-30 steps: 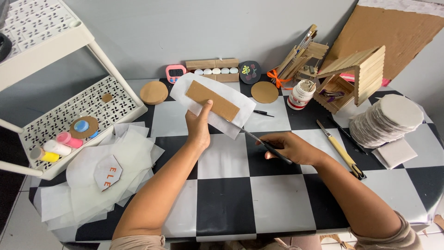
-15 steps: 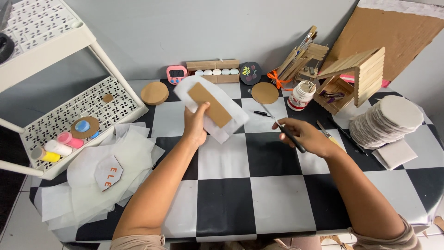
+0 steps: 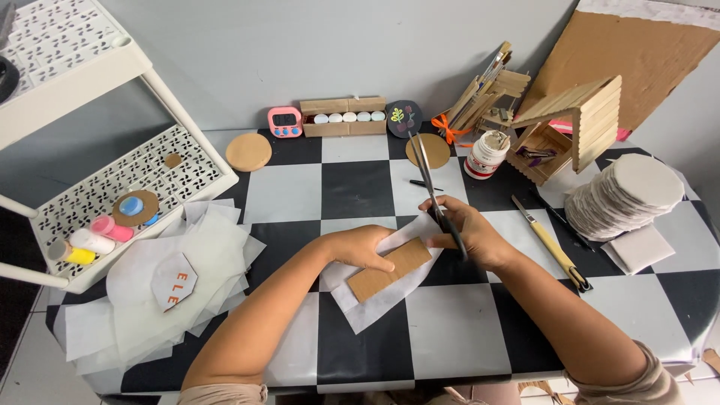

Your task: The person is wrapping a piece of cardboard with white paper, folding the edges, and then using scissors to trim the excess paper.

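Both forearms are bare and come up from the lower edge, converging toward the middle. The left hand (image 3: pixel 361 247) lies palm down, knuckles up, fingers stretched flat toward 3 o'clock and pressing downward. The right hand (image 3: pixel 463 234) sits just beside it at 3 o'clock — curled into a closed grip, thumb side up, knuckles turned toward 10 o'clock. The right wrist bends slightly inward — its elbow lies out at 5 o'clock, by a tan sleeve edge.
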